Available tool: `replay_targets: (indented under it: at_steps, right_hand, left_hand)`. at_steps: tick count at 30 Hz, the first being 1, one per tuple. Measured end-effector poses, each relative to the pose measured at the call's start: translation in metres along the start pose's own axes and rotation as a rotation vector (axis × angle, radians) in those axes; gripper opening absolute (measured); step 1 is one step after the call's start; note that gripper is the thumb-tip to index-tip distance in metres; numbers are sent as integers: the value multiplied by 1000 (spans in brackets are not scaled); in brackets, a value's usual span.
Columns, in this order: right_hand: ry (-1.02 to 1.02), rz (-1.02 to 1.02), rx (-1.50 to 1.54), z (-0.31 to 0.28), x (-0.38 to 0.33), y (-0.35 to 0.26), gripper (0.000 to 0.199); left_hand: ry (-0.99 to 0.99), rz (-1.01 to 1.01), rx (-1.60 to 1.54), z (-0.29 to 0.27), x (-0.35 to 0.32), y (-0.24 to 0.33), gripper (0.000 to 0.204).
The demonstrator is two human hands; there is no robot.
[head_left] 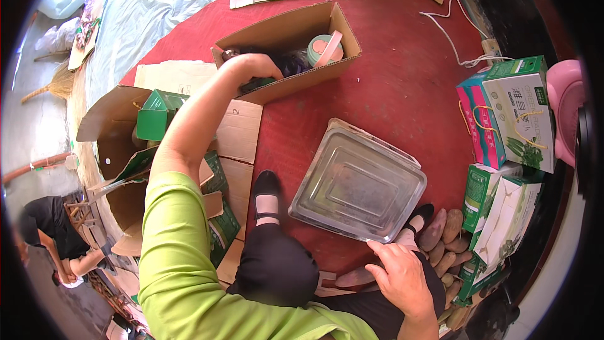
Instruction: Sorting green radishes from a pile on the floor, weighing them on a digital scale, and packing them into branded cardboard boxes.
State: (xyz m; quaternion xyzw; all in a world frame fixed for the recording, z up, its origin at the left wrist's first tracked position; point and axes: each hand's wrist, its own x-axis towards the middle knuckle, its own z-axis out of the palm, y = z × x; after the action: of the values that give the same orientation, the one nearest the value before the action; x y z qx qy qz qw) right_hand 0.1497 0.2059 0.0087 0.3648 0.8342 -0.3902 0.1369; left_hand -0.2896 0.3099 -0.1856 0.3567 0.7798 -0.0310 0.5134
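My left arm stretches forward over a long open cardboard box (296,86). My left hand (255,66) dips inside it over dark items, and the fingertips are hidden by the box wall. In the right end of the box sits a round mint-green container (319,49) with a pink top and strap. Beside my right knee, my right hand (402,274) hovers with nothing in it, thumb and fingers apart. Just ahead of that hand lies a shiny grey rectangular tray (358,179) on the red floor, between my feet.
Several root vegetables (434,230) lie by my right foot. Green-and-white cartons (503,226) and a pink basin (564,110) line the right side. Opened cardboard boxes (113,123) and a green carton (157,116) stand left. A white cable (453,31) curls at the far right; another person (69,258) sits left.
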Motion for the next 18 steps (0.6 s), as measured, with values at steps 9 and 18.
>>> replay_targets:
  at_steps: [9,18]
  right_hand:
    - [1,-1,13,1,1,-5,41]
    - [8,14,27,0,0,-9,41]
  left_hand:
    - [-74,-94,-206,-61,-44,18,34]
    - [-82,-185,-199,-64,-42,18,37]
